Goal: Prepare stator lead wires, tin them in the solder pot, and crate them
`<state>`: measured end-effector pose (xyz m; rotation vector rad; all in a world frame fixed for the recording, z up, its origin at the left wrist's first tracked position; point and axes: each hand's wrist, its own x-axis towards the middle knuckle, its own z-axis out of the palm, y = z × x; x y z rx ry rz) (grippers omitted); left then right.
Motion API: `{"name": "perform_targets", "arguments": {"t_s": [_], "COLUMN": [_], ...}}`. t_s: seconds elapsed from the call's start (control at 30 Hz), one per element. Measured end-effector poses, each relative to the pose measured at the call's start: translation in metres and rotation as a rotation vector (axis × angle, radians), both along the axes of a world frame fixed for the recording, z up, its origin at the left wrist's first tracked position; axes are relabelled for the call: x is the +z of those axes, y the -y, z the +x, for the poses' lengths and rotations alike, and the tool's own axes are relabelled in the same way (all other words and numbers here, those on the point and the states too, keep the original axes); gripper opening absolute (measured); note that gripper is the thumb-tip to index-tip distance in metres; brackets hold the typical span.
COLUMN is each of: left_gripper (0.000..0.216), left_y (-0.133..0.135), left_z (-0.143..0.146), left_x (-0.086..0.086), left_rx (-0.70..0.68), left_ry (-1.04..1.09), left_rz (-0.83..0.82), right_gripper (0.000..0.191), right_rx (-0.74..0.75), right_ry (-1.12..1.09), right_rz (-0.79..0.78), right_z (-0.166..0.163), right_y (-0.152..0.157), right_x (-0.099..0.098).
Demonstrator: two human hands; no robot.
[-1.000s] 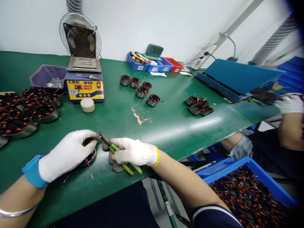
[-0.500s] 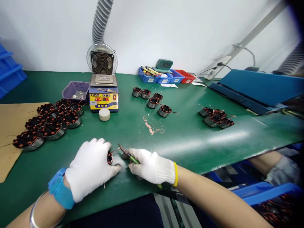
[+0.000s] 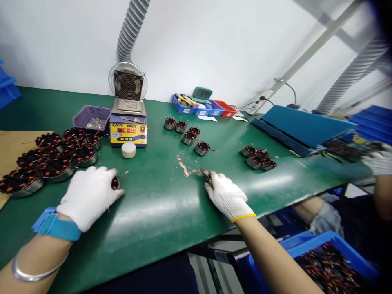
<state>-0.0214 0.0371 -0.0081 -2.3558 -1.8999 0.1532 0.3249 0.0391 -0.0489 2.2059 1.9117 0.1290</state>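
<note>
My left hand [image 3: 88, 196], in a white glove, is closed round a motor stator [image 3: 115, 183] with copper windings, and most of it is hidden under the palm. A short wire end sticks out to the right of the fingers. Farther right, my gloved right hand [image 3: 226, 194] grips a pair of cutting pliers [image 3: 207, 174]; their dark jaws point up and left, and the green handles are mostly covered. The pliers lie low over the green table, just right of a scatter of copper-coloured scraps [image 3: 185, 168].
Several stators [image 3: 56, 168] cluster at left, near a solder pot [image 3: 128, 130] and a purple tray [image 3: 91, 118]. More stators [image 3: 202, 148] stand mid-table and at right [image 3: 258, 158]. A blue crate [image 3: 332, 241] of stators sits below the edge. A co-worker's gloved hand [image 3: 379, 162] shows at far right.
My hands have moved apart: the left went left with the stator, the right went right and away from me with the pliers. The view has turned right, bringing the co-worker into sight.
</note>
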Motion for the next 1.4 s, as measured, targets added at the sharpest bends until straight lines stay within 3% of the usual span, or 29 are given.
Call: {"name": "perform_targets", "arguments": {"t_s": [0.1,0.17,0.3,0.37,0.47,0.63,0.7,0.8,0.87,1.0,1.07,1.13,1.2,1.3,1.4], "left_gripper": [0.031,0.036,0.045,0.051,0.060,0.065,0.065,0.063,0.059,0.051,0.050,0.048,0.047,0.054,0.047], "left_y": [0.000,0.004,0.009,0.005,-0.011,-0.041,-0.044,-0.038,-0.029,-0.005,0.006,0.014,0.018,0.020,0.018], "left_z": [-0.010,-0.004,0.025,0.031,0.018,-0.021,-0.023,-0.012,-0.001,0.019,0.026,0.033,0.040,0.053,0.064], "left_x": [0.003,0.001,-0.021,-0.037,-0.055,-0.060,-0.061,-0.061,-0.056,-0.038,-0.029,-0.025,-0.023,-0.021,-0.017], "left_rx": [0.065,0.064,-0.132,-0.209,-0.170,-0.088,-0.071,-0.038,-0.042,-0.080,-0.117,-0.173,-0.204,-0.197,-0.194], "left_ry": [-0.090,-0.038,0.265,0.304,0.265,0.289,0.312,0.447,0.620,0.899,0.940,0.937,0.896,0.780,0.574], "left_rz": [0.213,0.294,0.073,-0.041,-0.019,0.033,0.042,0.109,0.194,0.259,0.209,0.151,0.120,0.079,-0.101], "right_gripper": [0.039,0.044,0.060,0.063,0.061,0.030,0.026,0.024,0.023,0.022,0.026,0.034,0.057,0.089,0.082], "right_rx": [-0.037,0.006,0.160,0.176,0.154,0.138,0.167,0.298,0.487,1.055,1.184,1.222,1.126,0.653,0.220], "right_ry": [-0.024,-0.049,-0.104,-0.081,-0.039,-0.023,-0.015,-0.021,-0.070,-0.321,-0.396,-0.499,-0.685,-1.018,-1.339], "right_rz": [0.036,0.109,0.360,0.403,0.380,0.284,0.283,0.297,0.295,0.299,0.241,0.221,0.204,0.023,-0.329], "right_z": [0.021,0.027,0.026,0.024,0.022,0.019,0.013,-0.005,-0.025,-0.076,-0.098,-0.109,-0.106,-0.089,-0.081], "right_y": [-0.007,-0.013,-0.039,-0.062,-0.101,-0.138,-0.132,-0.098,-0.066,-0.009,0.006,0.012,0.011,0.009,0.010], "right_x": [-0.009,-0.010,-0.003,0.001,0.004,0.006,0.010,0.018,0.021,0.019,0.014,0.009,0.006,0.007,0.008]}}
